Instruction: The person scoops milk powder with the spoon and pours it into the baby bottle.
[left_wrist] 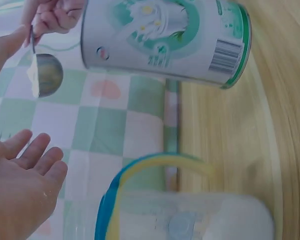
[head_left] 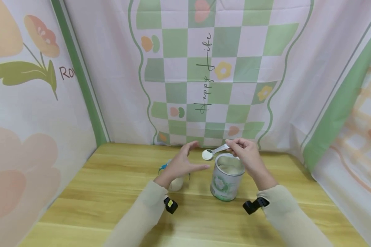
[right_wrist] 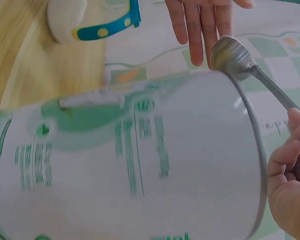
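Observation:
My right hand (head_left: 245, 154) pinches the handle of a metal measuring spoon (head_left: 220, 148). Pale powder (head_left: 207, 155) fills the spoon's bowl, which is held level at the left of the can's rim. Below it stands an open white-and-green milk powder can (head_left: 227, 181) with powder inside. My left hand (head_left: 180, 164), fingers spread and thumb apart, is held in the air left of the spoon and holds nothing. Under that hand stands a clear bottle (left_wrist: 224, 217) with a blue-and-yellow handle (left_wrist: 107, 205) and whitish contents; the hand hides much of it in the head view.
The wooden table (head_left: 111, 192) carries both containers near its back edge. A checked curtain (head_left: 204, 85) hangs right behind it, and patterned cloth (head_left: 27, 137) encloses the left and right sides. Each wrist wears a small black camera (head_left: 170, 205).

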Tool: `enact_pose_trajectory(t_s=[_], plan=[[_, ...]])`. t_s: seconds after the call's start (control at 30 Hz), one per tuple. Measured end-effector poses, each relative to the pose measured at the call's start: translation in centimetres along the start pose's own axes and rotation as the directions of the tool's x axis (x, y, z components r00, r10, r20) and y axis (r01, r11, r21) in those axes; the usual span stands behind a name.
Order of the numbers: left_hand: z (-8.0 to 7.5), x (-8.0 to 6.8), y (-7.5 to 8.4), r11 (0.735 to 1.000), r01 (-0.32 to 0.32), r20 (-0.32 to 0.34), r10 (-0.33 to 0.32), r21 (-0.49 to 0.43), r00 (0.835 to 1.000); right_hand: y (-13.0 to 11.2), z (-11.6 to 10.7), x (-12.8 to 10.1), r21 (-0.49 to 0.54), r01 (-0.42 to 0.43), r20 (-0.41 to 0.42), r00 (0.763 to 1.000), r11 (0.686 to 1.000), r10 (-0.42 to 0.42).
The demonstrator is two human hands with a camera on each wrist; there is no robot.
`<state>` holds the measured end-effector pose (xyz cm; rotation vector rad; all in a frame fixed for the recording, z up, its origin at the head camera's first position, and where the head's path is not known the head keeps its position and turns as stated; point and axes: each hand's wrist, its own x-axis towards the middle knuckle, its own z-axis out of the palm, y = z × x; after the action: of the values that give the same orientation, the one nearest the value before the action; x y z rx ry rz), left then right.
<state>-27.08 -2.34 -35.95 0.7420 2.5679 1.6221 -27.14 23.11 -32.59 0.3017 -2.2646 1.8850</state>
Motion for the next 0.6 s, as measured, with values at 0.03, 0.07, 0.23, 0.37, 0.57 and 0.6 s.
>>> enact_pose_trajectory(t_s=[0.03,0.07,0.23,0.37,0.57,0.6], plan=[[-0.3,-0.1,-0.1,1.0,-0.005,-0.003,0.005,0.002,1.0,0.0,0.3,0.1,-0.007,-0.004,0.005,1.0,1.0,0.004],[-0.6,-0.2,-0.2,1.0,-0.005,-0.005,0.005,0.0,1.0,0.0,0.5,0.2,-0.011,-0.011,0.01,1.0,1.0,0.011],[-1.9,-0.9,-1.0,1.0,0.003,-0.011,-0.003,-0.011,1.0,-0.2,2.0,0.4,-0.005,-0.042,0.03,0.999,0.999,0.042],[-2.9,-1.6,-1.4,0.999,0.025,-0.007,-0.025,-0.02,1.0,-0.3,3.2,0.5,-0.01,-0.058,0.035,0.998,0.998,0.058],[-4.2,-2.3,-2.1,0.998,0.053,-0.022,-0.053,-0.028,0.998,-0.5,4.9,0.7,-0.016,-0.047,0.058,0.997,0.999,0.048],[-4.3,-2.4,-2.3,0.998,0.054,-0.023,-0.055,-0.029,0.998,-0.5,5.1,0.8,-0.014,-0.044,0.059,0.997,0.999,0.044]])
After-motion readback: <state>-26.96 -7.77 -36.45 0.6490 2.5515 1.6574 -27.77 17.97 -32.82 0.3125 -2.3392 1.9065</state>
